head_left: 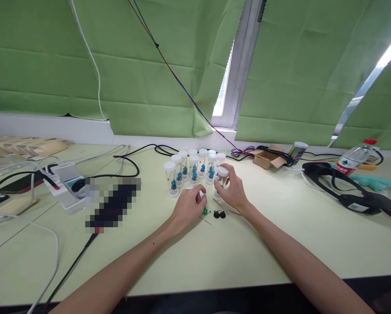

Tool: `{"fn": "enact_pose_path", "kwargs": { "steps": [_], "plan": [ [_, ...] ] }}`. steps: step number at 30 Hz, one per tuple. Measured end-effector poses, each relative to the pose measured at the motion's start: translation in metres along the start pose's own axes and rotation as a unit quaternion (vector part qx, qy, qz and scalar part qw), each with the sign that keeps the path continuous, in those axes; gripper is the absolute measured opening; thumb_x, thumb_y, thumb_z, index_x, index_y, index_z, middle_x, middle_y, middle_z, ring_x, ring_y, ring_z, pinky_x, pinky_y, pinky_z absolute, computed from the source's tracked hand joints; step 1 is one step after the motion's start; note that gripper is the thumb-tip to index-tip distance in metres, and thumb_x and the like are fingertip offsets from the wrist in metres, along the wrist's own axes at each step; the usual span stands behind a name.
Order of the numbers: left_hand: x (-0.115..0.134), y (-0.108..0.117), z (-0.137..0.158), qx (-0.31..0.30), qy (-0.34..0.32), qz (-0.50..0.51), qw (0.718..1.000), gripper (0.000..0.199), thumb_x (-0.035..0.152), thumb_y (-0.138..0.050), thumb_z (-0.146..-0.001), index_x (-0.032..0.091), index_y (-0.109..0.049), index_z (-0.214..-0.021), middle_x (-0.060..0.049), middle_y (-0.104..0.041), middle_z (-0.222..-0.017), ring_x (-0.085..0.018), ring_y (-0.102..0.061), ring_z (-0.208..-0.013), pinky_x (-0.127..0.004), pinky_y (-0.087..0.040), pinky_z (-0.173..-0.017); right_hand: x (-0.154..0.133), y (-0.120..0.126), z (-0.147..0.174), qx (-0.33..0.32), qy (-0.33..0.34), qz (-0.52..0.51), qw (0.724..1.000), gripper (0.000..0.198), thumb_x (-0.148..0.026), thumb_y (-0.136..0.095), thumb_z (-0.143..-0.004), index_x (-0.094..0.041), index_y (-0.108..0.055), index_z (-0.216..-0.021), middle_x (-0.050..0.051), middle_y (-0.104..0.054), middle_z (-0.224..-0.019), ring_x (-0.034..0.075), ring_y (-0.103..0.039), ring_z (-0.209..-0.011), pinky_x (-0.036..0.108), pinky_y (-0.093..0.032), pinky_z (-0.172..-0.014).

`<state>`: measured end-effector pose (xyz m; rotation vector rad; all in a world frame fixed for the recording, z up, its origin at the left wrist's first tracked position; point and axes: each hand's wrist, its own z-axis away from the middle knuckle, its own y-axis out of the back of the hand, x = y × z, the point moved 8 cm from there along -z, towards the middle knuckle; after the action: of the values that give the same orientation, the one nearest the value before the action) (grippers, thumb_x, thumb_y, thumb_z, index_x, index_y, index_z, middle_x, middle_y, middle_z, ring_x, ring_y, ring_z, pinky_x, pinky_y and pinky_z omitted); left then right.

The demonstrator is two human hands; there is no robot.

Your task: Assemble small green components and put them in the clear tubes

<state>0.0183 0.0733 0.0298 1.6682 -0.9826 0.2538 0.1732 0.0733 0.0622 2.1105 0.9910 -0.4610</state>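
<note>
Foremost, by the near edge of the desk (264,253): two bare forearms (130,261), cut off below, reaching inward across a pale yellow-green top. Mid-desk: one thin metal rod (210,224), lying loose; two round black pieces (219,214), side by side; one small green part (205,211), partly hidden by the left hand (189,204).

Left hand: back uppermost, fingers curled, thumb near the forefinger; whether the fingertips pinch anything cannot be told. Right hand (233,190): angled inward, thumb and fingers closed about one capped tube (223,172), held roughly upright, its middle partly covered.

Just behind the hands: clear tubes (168,179), white-capped, standing in a cluster, blue parts (173,185) inside; rear ones overlap, so the count is uncertain. Toward the left edge: one dark item (113,203), pixelated, details unreadable. Toward the right edge: one black headset-like item (359,201), running out of view; behind it, one clear bottle (354,158), red-capped.

Along the far edge: one cardboard box (265,159), flaps open; one can (298,151). Beyond the desk: green blinds (149,87), partly covering a pale window frame (241,65).
</note>
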Motion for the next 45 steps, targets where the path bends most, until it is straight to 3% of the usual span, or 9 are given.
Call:
{"fn": "enact_pose_path", "kwargs": {
  "steps": [7,13,17,19,23,29,35,37,45],
  "plan": [
    [0.002,0.001,0.001,-0.005,0.000,0.004,1.000,0.017,0.024,-0.048,-0.085,0.021,-0.065,-0.087,0.003,-0.054,-0.055,-0.015,-0.052,-0.055,-0.028,-0.031,-0.053,0.006,-0.003,0.002,-0.004,-0.047,-0.166,0.985,0.035,-0.036,-0.053,-0.091,-0.024,-0.039,-0.121,0.000,-0.060,-0.084,0.017,-0.062,-0.074,0.034,-0.051,-0.076],
    [0.002,0.001,0.001,-0.002,-0.003,0.008,1.000,0.017,0.024,-0.048,-0.085,0.021,-0.065,-0.087,0.003,-0.053,-0.056,-0.015,-0.051,-0.055,-0.028,-0.031,-0.053,0.017,-0.009,-0.002,-0.026,-0.127,-0.320,0.939,0.036,-0.044,-0.050,-0.091,-0.028,-0.035,-0.120,-0.003,-0.054,-0.078,0.016,-0.060,-0.065,0.036,-0.054,-0.070],
    [0.002,0.000,0.001,-0.008,-0.003,0.011,1.000,0.017,0.025,-0.049,-0.086,0.021,-0.065,-0.088,0.003,-0.053,-0.056,-0.015,-0.051,-0.055,-0.027,-0.032,-0.053,0.015,-0.011,-0.002,-0.066,-0.185,-0.399,0.896,0.038,-0.053,-0.041,-0.095,-0.028,-0.041,-0.124,0.002,-0.057,-0.088,0.015,-0.053,-0.057,0.035,-0.052,-0.061],
    [0.002,-0.001,0.001,-0.012,-0.002,0.010,1.000,0.017,0.025,-0.049,-0.086,0.021,-0.065,-0.088,0.003,-0.053,-0.056,-0.015,-0.050,-0.055,-0.027,-0.031,-0.052,0.011,-0.011,-0.001,-0.094,-0.197,-0.402,0.889,0.045,-0.058,-0.029,-0.097,-0.028,-0.044,-0.127,0.004,-0.058,-0.090,0.016,-0.050,-0.055,0.036,-0.051,-0.059],
    [0.003,0.000,0.002,-0.012,-0.004,0.004,1.000,0.017,0.025,-0.048,-0.086,0.021,-0.064,-0.087,0.003,-0.053,-0.056,-0.015,-0.050,-0.055,-0.027,-0.031,-0.052,0.002,-0.012,0.001,-0.147,-0.198,-0.417,0.875,0.055,-0.063,-0.022,-0.097,-0.027,-0.048,-0.131,0.003,-0.054,-0.082,0.016,-0.045,-0.052,0.035,-0.048,-0.057],
    [0.005,0.000,0.002,-0.011,-0.009,0.006,1.000,0.016,0.026,-0.048,-0.086,0.021,-0.064,-0.087,0.003,-0.052,-0.056,-0.014,-0.049,-0.055,-0.027,-0.031,-0.053,0.003,-0.012,0.003,-0.167,-0.214,-0.455,0.848,0.047,-0.061,-0.027,-0.097,-0.025,-0.052,-0.114,-0.004,-0.035,-0.067,0.013,-0.032,-0.043,0.029,-0.038,-0.044],
    [0.004,-0.001,0.001,-0.014,-0.006,0.006,1.000,0.016,0.026,-0.049,-0.087,0.020,-0.063,-0.088,0.004,-0.051,-0.056,-0.013,-0.048,-0.055,-0.026,-0.031,-0.053,-0.007,-0.016,0.005,-0.210,-0.204,-0.594,0.750,0.033,-0.057,-0.043,-0.096,-0.026,-0.052,-0.099,-0.006,-0.035,-0.065,0.009,-0.030,-0.041,0.023,-0.032,-0.041],
    [0.004,-0.001,0.001,-0.014,-0.008,0.005,1.000,0.015,0.025,-0.049,-0.087,0.020,-0.063,-0.087,0.004,-0.052,-0.056,-0.013,-0.048,-0.055,-0.026,-0.031,-0.053,-0.009,-0.016,0.006,-0.213,-0.200,-0.618,0.729,0.032,-0.055,-0.045,-0.097,-0.025,-0.054,-0.100,-0.006,-0.036,-0.065,0.008,-0.031,-0.041,0.022,-0.032,-0.041],
    [0.003,-0.001,0.002,-0.016,-0.007,0.002,1.000,0.015,0.025,-0.049,-0.086,0.019,-0.063,-0.087,0.004,-0.051,-0.056,-0.013,-0.047,-0.054,-0.026,-0.031,-0.053,-0.008,-0.017,0.006,-0.203,-0.207,-0.624,0.726,0.033,-0.056,-0.048,-0.096,-0.024,-0.056,-0.099,-0.007,-0.036,-0.064,0.007,-0.033,-0.041,0.022,-0.032,-0.040]
  ]
}}
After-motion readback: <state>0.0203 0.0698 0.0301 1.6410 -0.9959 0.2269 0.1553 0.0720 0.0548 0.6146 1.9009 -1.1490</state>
